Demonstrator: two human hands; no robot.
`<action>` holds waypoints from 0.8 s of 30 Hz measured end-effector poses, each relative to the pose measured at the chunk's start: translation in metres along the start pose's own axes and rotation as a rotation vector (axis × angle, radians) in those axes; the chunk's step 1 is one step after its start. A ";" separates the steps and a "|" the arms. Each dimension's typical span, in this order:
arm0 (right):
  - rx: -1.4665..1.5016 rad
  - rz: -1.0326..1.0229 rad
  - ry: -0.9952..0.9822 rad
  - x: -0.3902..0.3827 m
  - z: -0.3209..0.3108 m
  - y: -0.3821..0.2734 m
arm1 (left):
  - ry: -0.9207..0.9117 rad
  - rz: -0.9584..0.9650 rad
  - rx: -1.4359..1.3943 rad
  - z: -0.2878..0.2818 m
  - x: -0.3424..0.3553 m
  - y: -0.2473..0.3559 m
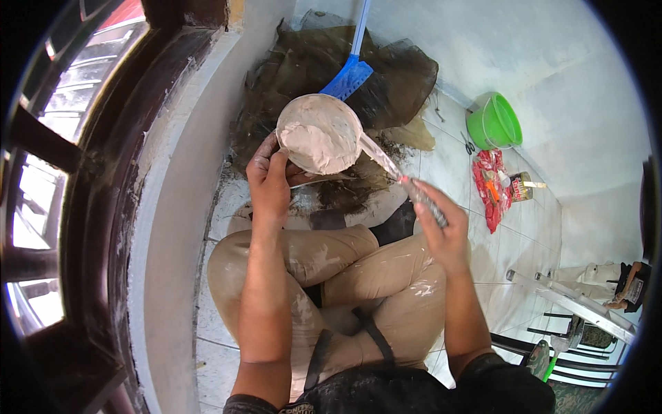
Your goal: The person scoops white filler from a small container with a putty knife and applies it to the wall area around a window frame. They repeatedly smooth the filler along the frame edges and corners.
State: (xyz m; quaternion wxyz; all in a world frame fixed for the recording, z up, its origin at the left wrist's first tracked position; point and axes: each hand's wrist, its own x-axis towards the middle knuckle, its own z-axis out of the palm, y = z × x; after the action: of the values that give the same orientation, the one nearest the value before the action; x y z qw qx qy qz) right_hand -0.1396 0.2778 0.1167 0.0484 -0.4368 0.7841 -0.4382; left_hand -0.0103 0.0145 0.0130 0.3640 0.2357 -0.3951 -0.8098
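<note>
My left hand (270,168) grips a round, shallow container (338,114) from its lower left side, the thumb at the rim. Pale pinkish-beige paste (307,143) lies heaped inside, mostly toward the left and bottom. In my right hand (445,231) is the handle of a trowel-like tool (381,157), its long light blade smeared with paste. The blade's far end meets the container's right rim. Both hands are above my crossed legs, whose tan trousers (296,255) carry white smears.
A dark crumpled sheet (269,83) with a blue broom (349,77) lies ahead. At right stand a green bucket (494,122), a red plastic bag (490,203) and a tin (520,186). A metal ladder (586,309) lies farther right. The window wall (176,228) rises close at left.
</note>
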 end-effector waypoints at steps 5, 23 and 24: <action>0.139 0.225 -0.088 0.026 -0.018 0.026 | -0.084 0.031 0.018 0.000 -0.001 -0.001; 1.521 1.199 -0.150 -0.020 0.043 0.058 | -0.059 0.089 0.076 0.013 -0.014 -0.029; 1.545 1.179 -0.151 -0.023 0.046 0.058 | -0.045 0.081 0.049 0.014 -0.014 -0.029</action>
State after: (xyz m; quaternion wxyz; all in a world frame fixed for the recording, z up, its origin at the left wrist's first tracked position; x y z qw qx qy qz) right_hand -0.1423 0.2784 0.0391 0.5833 0.1510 0.3683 -0.7080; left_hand -0.0220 0.0441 -0.0009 0.3818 0.2102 -0.4319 -0.7897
